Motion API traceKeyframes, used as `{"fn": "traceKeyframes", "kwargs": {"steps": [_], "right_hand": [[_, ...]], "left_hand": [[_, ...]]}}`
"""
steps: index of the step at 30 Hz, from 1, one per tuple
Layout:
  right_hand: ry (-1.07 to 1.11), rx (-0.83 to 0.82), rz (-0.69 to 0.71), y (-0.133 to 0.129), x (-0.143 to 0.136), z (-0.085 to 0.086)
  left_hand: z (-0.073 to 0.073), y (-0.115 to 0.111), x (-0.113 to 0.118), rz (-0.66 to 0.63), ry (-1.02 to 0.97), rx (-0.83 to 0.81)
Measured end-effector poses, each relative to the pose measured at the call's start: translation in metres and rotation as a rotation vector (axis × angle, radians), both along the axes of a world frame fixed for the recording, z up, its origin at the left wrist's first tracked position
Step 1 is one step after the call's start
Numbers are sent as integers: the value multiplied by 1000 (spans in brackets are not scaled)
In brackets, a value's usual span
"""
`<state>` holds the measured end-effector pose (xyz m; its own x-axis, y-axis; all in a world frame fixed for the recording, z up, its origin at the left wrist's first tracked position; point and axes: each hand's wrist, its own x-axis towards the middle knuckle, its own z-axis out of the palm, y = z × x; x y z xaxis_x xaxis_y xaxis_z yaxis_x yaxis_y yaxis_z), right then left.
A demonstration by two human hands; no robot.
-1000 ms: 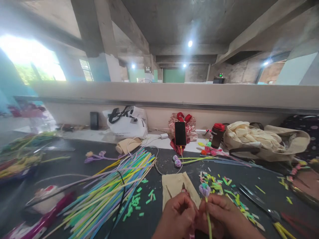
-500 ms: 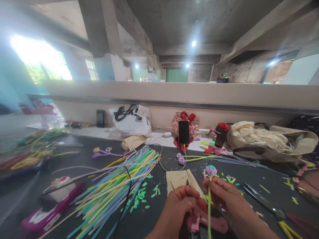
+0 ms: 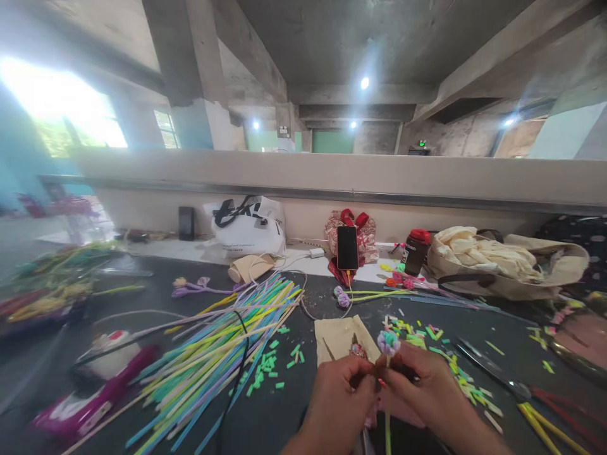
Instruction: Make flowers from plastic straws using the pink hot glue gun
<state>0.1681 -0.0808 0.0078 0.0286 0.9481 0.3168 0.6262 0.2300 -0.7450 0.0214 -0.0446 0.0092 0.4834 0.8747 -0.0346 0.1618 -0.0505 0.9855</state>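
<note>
A small purple and teal flower [image 3: 389, 342] on a pale green stem [image 3: 388, 423] stands upright between my hands. My right hand [image 3: 424, 385] is closed, its fingers pinching the stem just under the flower head. My left hand [image 3: 339, 395] is closed too, fingertips pressed together and almost touching the right ones; what they hold is too small to name. Beneath and behind the hands lie a beige cloth [image 3: 339, 332] and a pink tool [image 3: 401, 411], partly covered.
Left lies a big bundle of coloured fuzzy stems [image 3: 222, 354], near a magenta glue gun [image 3: 102, 401]. Cut green bits [image 3: 265, 366] are scattered about. Scissors [image 3: 493, 370] lie right. Behind are a phone [image 3: 348, 248], a red-lidded bottle [image 3: 417, 251] and bags [image 3: 249, 230].
My hands have come together at the stem. The flower has moved slightly left and down and turned. More cut bits now show beside my right hand. The view has shifted slightly.
</note>
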Motion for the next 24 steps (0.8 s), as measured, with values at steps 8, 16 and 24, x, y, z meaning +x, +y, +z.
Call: {"fn": "traceKeyframes", "kwargs": {"steps": [8, 16, 24], "right_hand": [[-46, -38, 26, 6, 1, 4], [-10, -14, -43, 1, -1, -2], [319, -153, -15, -4, -7, 6]], "left_hand": [[-1, -1, -10, -2, 231, 371], [-1, 2, -5, -14, 39, 49], [-3, 20, -10, 117, -56, 68]]}}
